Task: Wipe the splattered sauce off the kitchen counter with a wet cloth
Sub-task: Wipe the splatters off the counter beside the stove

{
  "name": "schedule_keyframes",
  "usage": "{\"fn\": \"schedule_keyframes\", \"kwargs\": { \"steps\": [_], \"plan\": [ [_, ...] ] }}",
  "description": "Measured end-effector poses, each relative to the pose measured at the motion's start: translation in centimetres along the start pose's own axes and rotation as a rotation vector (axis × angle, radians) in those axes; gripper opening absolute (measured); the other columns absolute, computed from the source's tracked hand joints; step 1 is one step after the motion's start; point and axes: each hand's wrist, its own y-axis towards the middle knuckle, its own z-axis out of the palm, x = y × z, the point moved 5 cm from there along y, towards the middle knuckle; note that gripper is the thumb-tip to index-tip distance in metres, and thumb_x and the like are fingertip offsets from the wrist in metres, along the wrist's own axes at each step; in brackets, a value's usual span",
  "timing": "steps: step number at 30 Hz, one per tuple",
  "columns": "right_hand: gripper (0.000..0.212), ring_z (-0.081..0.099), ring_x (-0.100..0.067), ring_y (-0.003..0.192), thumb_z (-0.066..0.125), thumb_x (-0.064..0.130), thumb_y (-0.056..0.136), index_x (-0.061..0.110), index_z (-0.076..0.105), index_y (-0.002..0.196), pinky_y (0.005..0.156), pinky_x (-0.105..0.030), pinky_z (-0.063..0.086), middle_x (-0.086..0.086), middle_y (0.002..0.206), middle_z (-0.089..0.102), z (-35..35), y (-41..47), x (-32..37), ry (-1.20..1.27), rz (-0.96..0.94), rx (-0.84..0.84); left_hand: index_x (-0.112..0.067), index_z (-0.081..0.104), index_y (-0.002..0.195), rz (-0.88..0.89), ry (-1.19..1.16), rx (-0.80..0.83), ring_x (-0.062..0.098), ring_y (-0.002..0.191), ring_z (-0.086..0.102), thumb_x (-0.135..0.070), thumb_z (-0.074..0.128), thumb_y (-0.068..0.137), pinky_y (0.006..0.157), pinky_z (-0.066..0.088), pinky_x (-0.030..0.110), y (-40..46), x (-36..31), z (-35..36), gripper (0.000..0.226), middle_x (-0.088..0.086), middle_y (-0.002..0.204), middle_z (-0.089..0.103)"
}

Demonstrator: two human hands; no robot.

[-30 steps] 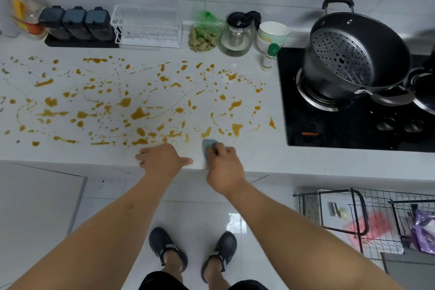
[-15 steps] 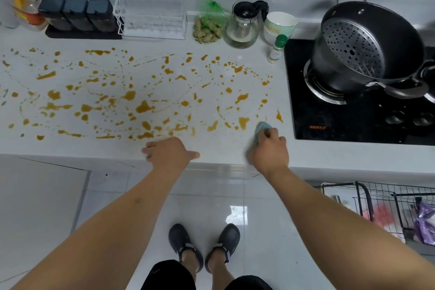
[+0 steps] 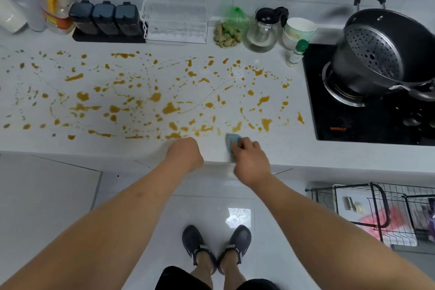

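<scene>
Near the front edge of the counter (image 3: 292, 150), the right hand (image 3: 250, 162) grips a blue-grey cloth (image 3: 231, 142), fingers curled over it, pressing it flat on the surface just below the nearest sauce (image 3: 170, 108) spots. Half a second ago cloth and hand sat further right, close to the stove (image 3: 367, 122); a second ago they were about where they are now. So it reads as a back-and-forth swipe along the front strip. Left hand (image 3: 184, 154) rests on the counter edge as a loose fist, holding nothing, hardly shifted across the frames. Sauce pattern looks unchanged: orange-brown blobs and trails cover most of the counter from far left to the stove edge. Judgement: wiping has only just started, nearly all the mess left, cloth needs to move up into the splatter.
</scene>
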Motion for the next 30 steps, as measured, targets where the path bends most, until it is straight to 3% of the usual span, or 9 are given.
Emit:
{"fn": "schedule_keyframes", "kwargs": {
  "steps": [5, 8, 11, 13, 16, 18, 20, 25, 30],
  "plan": [
    [0.052, 0.044, -0.038, 0.112, 0.049, 0.011, 0.09, 0.015, 0.05, 0.142, 0.092, -0.046, 0.05, -0.014, 0.136, 0.04, -1.3, -1.9, -10.2, 0.089, 0.442, -0.073, -0.014, 0.053, 0.07, 0.082, 0.032, -0.024, 0.016, 0.058, 0.05, -0.009, 0.059, 0.089, 0.046, 0.035, 0.026, -0.5, 1.3, -0.1, 0.021, 0.0, 0.069, 0.054],
    [0.049, 0.042, -0.038, 0.113, 0.044, 0.013, 0.093, 0.012, 0.049, 0.142, 0.099, -0.047, 0.047, -0.015, 0.137, 0.036, -1.2, -1.6, -10.2, 0.148, 0.593, -0.088, -0.014, 0.053, 0.07, 0.122, 0.037, -0.046, 0.016, 0.06, 0.051, -0.009, 0.058, 0.089, 0.046, 0.036, 0.026, -0.8, 2.0, 0.3, 0.02, 0.002, 0.074, 0.058],
    [0.052, 0.043, -0.037, 0.112, 0.044, 0.01, 0.091, 0.012, 0.047, 0.143, 0.099, -0.045, 0.048, -0.015, 0.139, 0.036, -0.5, -0.6, -5.4, 0.167, 0.537, -0.098, -0.013, 0.054, 0.075, 0.137, 0.022, -0.016, 0.017, 0.067, 0.052, -0.01, 0.058, 0.091, 0.049, 0.037, 0.026, -0.8, 2.4, 0.9, 0.017, 0.012, 0.114, 0.065],
    [0.053, 0.044, -0.037, 0.11, 0.046, 0.009, 0.089, 0.012, 0.049, 0.142, 0.093, -0.044, 0.05, -0.015, 0.139, 0.038, -0.1, 0.0, -1.3, 0.167, 0.423, -0.098, -0.009, 0.062, 0.092, 0.12, 0.026, 0.013, 0.024, 0.09, 0.062, -0.014, 0.06, 0.093, 0.06, 0.046, 0.027, -0.6, 2.3, 1.6, 0.005, 0.023, 0.155, 0.041],
    [0.056, 0.046, -0.036, 0.108, 0.052, 0.011, 0.086, 0.013, 0.049, 0.141, 0.09, -0.041, 0.049, -0.015, 0.137, 0.042, 0.4, 0.9, 4.6, 0.142, 0.259, -0.078, -0.002, 0.051, 0.143, 0.086, 0.018, 0.027, 0.038, 0.144, 0.041, -0.021, 0.063, 0.095, 0.104, 0.051, 0.038, -0.3, 2.4, 2.9, 0.054, 0.027, 0.17, 0.005],
    [0.054, 0.046, -0.035, 0.106, 0.055, 0.013, 0.084, 0.013, 0.053, 0.137, 0.088, -0.039, 0.048, -0.013, 0.135, 0.044, 0.9, 0.9, 7.5, 0.135, 0.164, -0.057, 0.002, 0.029, 0.156, 0.067, 0.002, 0.009, 0.039, 0.151, 0.027, -0.033, 0.064, 0.094, 0.115, 0.043, 0.043, -0.7, 2.4, 3.2, 0.08, 0.026, 0.169, 0.006],
    [0.048, 0.044, -0.034, 0.108, 0.057, 0.015, 0.085, 0.015, 0.056, 0.132, 0.083, -0.037, 0.047, -0.011, 0.133, 0.043, 1.4, 0.4, 8.6, 0.135, 0.083, -0.022, 0.002, 0.025, 0.157, 0.028, -0.054, 0.013, 0.039, 0.151, 0.024, -0.043, 0.065, 0.092, 0.117, 0.04, 0.045, -0.9, 2.4, 3.3, 0.089, 0.026, 0.167, 0.008],
    [0.051, 0.043, -0.034, 0.112, 0.054, 0.01, 0.086, 0.016, 0.054, 0.136, 0.085, -0.039, 0.051, -0.009, 0.135, 0.042, 1.1, -1.4, 2.6, 0.089, 0.119, -0.013, -0.007, 0.065, 0.12, -0.068, -0.197, -0.009, 0.037, 0.12, 0.057, -0.038, 0.061, 0.088, 0.097, 0.055, 0.045, -0.5, 0.5, 2.1, 0.045, 0.024, 0.14, 0.053],
    [0.054, 0.046, -0.03, 0.109, 0.054, 0.011, 0.088, 0.015, 0.048, 0.141, 0.084, -0.035, 0.051, -0.008, 0.135, 0.04, -0.6, -3.0, -8.4, 0.1, 0.312, -0.001, -0.015, 0.062, 0.079, -0.018, -0.257, -0.004, 0.025, 0.083, 0.067, -0.025, 0.057, 0.089, 0.063, 0.048, 0.028, -1.3, -4.5, 1.3, 0.015, 0.003, 0.087, 0.066]
  ]
}}
